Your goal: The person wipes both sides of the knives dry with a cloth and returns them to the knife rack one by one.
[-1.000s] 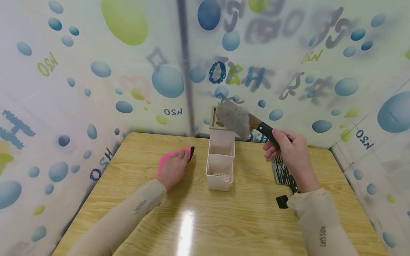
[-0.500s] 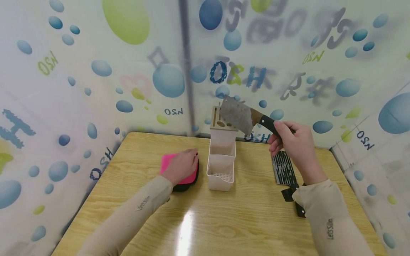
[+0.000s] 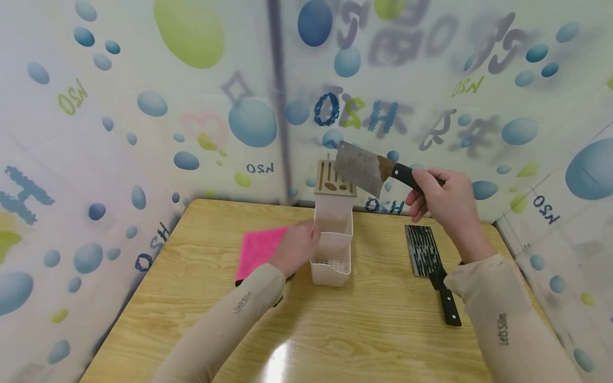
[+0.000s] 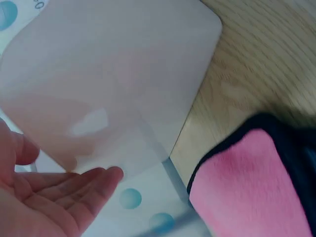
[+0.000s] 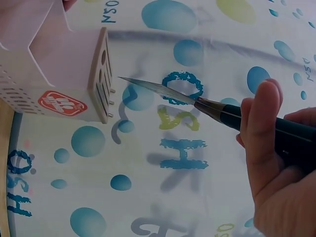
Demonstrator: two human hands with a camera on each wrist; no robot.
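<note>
My right hand (image 3: 447, 205) grips the black handle of a cleaver (image 3: 361, 167). Its grey, stained blade is raised by the slotted top of a pale knife holder (image 3: 332, 210), and the right wrist view shows a gap between blade and slots. At the holder's left side is my left hand (image 3: 298, 244). In the left wrist view the fingers (image 4: 94, 197) of that hand are extended along the holder's smooth wall, the thumb apart; whether they press on it I cannot tell. A pink cloth (image 3: 258, 250) with black edging lies beside the holder, partly behind the left hand.
To the right on the wooden table (image 3: 383, 330) lies a second cleaver (image 3: 423, 252) with a black-patterned blade, its black handle toward me. A patterned wall curtain (image 3: 215, 175) stands close behind the holder and on both sides.
My left hand has left the pink cloth and moved right to the holder. The cloth now lies spread flatter. My right hand has shifted slightly right and up with the cleaver.
</note>
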